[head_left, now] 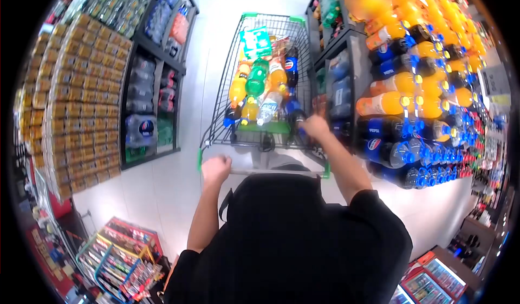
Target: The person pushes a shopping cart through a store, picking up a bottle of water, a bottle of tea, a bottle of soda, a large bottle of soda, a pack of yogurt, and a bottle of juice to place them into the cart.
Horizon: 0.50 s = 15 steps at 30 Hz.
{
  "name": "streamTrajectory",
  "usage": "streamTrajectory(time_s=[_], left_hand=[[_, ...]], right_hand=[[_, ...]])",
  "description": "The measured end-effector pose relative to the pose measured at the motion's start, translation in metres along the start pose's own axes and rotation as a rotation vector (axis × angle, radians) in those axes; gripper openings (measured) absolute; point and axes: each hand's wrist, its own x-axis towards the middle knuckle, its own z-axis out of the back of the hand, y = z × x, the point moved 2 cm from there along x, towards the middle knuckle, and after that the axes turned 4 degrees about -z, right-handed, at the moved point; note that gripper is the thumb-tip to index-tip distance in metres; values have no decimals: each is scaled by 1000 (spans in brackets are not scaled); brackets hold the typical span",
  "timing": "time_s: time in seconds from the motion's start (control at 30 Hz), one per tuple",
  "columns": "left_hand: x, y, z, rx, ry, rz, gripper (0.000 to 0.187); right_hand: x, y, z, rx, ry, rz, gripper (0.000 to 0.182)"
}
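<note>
A wire shopping cart (211, 114) with green corners stands in front of me, loaded with orange bottles (237, 90), a green bottle (257, 79), a clear bottle (268, 110), dark cola bottles (291, 68) and a green-and-white pack (256, 42). My left hand (216, 168) is closed round the left end of the cart's handle (260, 172). At the cart's right near corner is my right hand (314, 126), its fingers at a dark bottle (297, 118); the fingertips are blurred, and whether they grip it cannot be made out.
Stacked cans (86, 103) and a dark rack of bottle packs (142, 101) line the left side. On the right stand another rack (339, 90) and a tall stack of orange and cola bottles (403, 103). A colourful display basket (122, 258) is at the lower left.
</note>
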Motion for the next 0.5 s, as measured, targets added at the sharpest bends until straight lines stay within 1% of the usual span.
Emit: streamTrajectory(time_s=[0.03,0.07,0.1,0.13,0.2,0.23,0.27,0.3,0.33,0.37,0.4,0.43,0.47,0.5], left_hand=[[10,-5,9,15,-20,-26,41],[18,-3,14,36,50,-46,45],[25,-1,17,59,122,-63,49],[33,-2,21,77,108,-85,49],[49,-2,26,94,163,-91,52],[58,-4,30,107,154,-103,52],[67,-5,33,111,165,-65,53],[75,-5,36,114,180,-26,54],[84,-5,37,126,174,-34,54],[94,-6,38,159,180,-29,55],[102,-9,41,193,189,-24,55],[104,-18,51,204,185,-34,55],[105,-25,60,213,222,16,56],[110,-32,71,223,254,65,56]], right_hand=[[-11,-2,-4,6,-101,110,44],[-25,-4,-12,10,-205,218,44],[-42,-3,-13,89,-219,244,41],[-61,-2,-13,165,-231,272,39],[-98,-8,-20,275,-412,351,33],[-111,-16,-28,249,-520,430,30],[-121,-25,-35,220,-625,508,27],[-130,-29,-39,229,-635,501,27],[-138,-30,-41,201,-644,464,22],[-138,-31,-38,172,-653,425,19],[-130,-33,-41,180,-661,414,19],[-120,-33,-43,132,-785,503,15],[-112,-33,-45,84,-909,592,11],[-106,-28,-38,94,-925,582,11]])
